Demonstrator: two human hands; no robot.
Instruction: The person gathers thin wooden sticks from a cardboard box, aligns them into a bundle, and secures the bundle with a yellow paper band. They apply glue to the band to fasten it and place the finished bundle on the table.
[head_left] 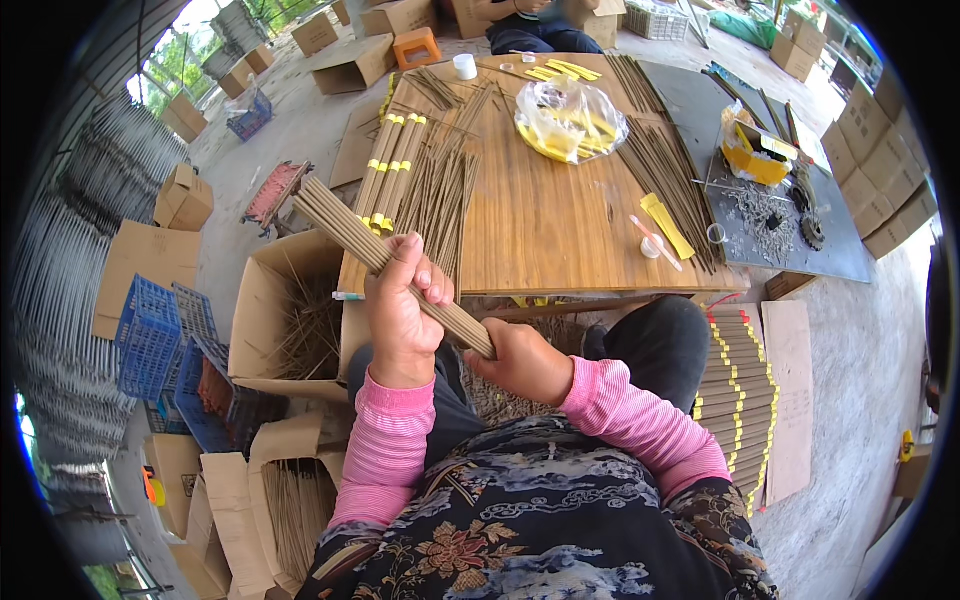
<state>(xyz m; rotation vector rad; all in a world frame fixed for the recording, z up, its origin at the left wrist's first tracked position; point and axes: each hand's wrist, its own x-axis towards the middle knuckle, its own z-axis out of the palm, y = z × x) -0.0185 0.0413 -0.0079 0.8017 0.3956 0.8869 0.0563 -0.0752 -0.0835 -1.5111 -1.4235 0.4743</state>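
A bundle of thin brown incense sticks [345, 232] slants across in front of me, over the near edge of the table. My left hand [405, 300] is wrapped round its middle, thumb on top. Lower down, my right hand [527, 362] grips the near end. Just beyond lie several finished bundles [392, 175] with yellow bands at both ends. Loose incense sticks [436, 200] are spread beside them on the wooden table [540, 235].
Open cartons of sticks [255, 320] stand at my left, near blue crates [150, 335]. On the table sit a plastic bag of yellow strips [570, 125] and a spoon [655, 243]. Banded bundles [735, 390] lie at my right. Another person [540, 35] sits opposite.
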